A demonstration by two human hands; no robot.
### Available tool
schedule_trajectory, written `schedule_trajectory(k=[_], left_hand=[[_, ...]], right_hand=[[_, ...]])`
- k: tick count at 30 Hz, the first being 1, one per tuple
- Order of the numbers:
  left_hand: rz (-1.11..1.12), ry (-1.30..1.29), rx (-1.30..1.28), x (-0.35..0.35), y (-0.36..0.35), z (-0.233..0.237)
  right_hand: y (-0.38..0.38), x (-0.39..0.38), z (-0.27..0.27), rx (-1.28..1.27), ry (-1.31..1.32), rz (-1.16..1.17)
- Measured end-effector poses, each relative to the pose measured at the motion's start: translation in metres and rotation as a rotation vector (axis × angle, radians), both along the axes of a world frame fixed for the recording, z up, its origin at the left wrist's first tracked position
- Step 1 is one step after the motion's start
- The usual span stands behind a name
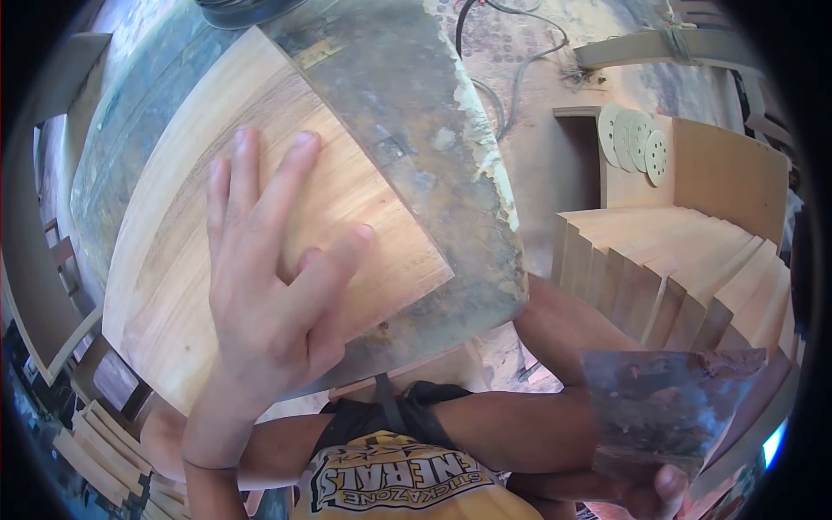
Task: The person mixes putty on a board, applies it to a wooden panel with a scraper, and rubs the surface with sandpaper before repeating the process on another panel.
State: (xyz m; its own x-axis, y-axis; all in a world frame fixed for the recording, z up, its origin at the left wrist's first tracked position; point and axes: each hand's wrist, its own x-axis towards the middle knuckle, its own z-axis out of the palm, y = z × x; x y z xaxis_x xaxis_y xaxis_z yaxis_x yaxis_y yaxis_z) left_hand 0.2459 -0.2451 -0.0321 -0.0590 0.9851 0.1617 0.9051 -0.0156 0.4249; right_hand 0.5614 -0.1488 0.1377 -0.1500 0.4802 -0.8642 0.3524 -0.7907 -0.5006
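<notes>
My left hand (269,269) lies palm down on a pale wooden panel (173,286), fingers stretched out and spread. The panel has one curved edge, straight sides and a darker grain band. It rests on a worn, stained worktop (416,130) in front of me. At the lower right, my right hand (663,492) grips a flat, thin plate (667,407) with dark and bluish stains, its thumb showing at the lower edge. The plate is held beside my leg, apart from the panel; most of the right hand's fingers are hidden.
Several similar wooden panels (667,251) stand stacked at the right. Pale perforated sanding discs (633,143) hang above them. A dark round object (247,10) sits at the worktop's far edge. A cable (520,78) runs over the floor. More wooden pieces (104,451) lie at lower left.
</notes>
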Motion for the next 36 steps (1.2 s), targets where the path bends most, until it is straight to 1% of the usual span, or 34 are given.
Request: schedule_trajectory(k=[3, 5, 8, 10, 12, 14, 15, 17, 18, 20, 23, 25, 26, 27, 28, 29, 31, 32, 34, 36], left_hand=[[-0.003, -0.026, 0.023, -0.002, -0.001, 0.001], [0.038, -0.133, 0.024, -0.003, -0.002, -0.001], [0.137, -0.189, -0.004, 0.006, 0.003, 0.008], [0.051, 0.024, 0.013, 0.013, -0.001, -0.002], [0.003, 0.061, -0.028, 0.032, -0.008, 0.000], [-0.008, 0.105, 0.029, 0.045, -0.017, -0.009], [0.038, 0.145, 0.018, 0.046, -0.027, -0.009], [0.049, 0.238, 0.019, 0.050, -0.041, -0.009], [0.077, 0.251, 0.032, 0.049, -0.058, -0.008], [0.063, 0.224, -0.045, 0.040, -0.107, -0.007], [0.180, 0.244, -0.102, 0.003, -0.203, -0.002], [0.240, 0.222, -0.205, -0.024, -0.259, 0.012], [0.281, 0.191, -0.277, -0.033, -0.280, 0.025], [0.263, 0.225, -0.276, -0.043, -0.300, 0.031], [0.248, 0.259, -0.274, -0.050, -0.311, 0.035], [0.256, 0.238, -0.268, -0.051, -0.314, 0.039], [0.207, 0.334, -0.385, -0.054, -0.324, 0.046], [0.217, 0.332, -0.391, -0.061, -0.327, 0.037], [0.051, 0.590, -0.242, -0.087, -0.328, 0.016], [0.074, 0.626, -0.218, -0.095, -0.318, 0.011]], right_hand=[[0.003, 0.000, -0.003, 0.019, 0.011, 0.010], [0.005, 0.001, -0.009, 0.066, 0.033, 0.024], [-0.005, 0.001, -0.016, 0.154, 0.084, 0.047], [-0.016, -0.003, -0.029, 0.247, 0.161, 0.068], [-0.033, 0.000, -0.042, 0.314, 0.240, 0.093], [-0.049, 0.001, -0.059, 0.383, 0.329, 0.112], [-0.056, 0.000, -0.065, 0.414, 0.367, 0.129], [-0.066, -0.004, -0.077, 0.492, 0.438, 0.159], [-0.071, -0.004, -0.079, 0.520, 0.466, 0.175], [-0.080, -0.007, -0.082, 0.557, 0.502, 0.198], [-0.088, -0.009, -0.079, 0.640, 0.526, 0.208], [-0.083, -0.013, -0.078, 0.751, 0.510, 0.151], [-0.075, -0.019, -0.075, 0.823, 0.494, 0.082], [-0.066, -0.027, -0.072, 0.894, 0.485, 0.007], [-0.056, -0.034, -0.069, 0.960, 0.487, -0.064], [-0.048, -0.039, -0.065, 0.999, 0.494, -0.094], [-0.045, -0.044, -0.063, 1.020, 0.502, -0.091], [-0.045, -0.044, -0.063, 1.013, 0.507, -0.082], [-0.045, -0.046, -0.064, 0.993, 0.555, -0.029], [-0.049, -0.051, -0.062, 1.004, 0.549, -0.034]])
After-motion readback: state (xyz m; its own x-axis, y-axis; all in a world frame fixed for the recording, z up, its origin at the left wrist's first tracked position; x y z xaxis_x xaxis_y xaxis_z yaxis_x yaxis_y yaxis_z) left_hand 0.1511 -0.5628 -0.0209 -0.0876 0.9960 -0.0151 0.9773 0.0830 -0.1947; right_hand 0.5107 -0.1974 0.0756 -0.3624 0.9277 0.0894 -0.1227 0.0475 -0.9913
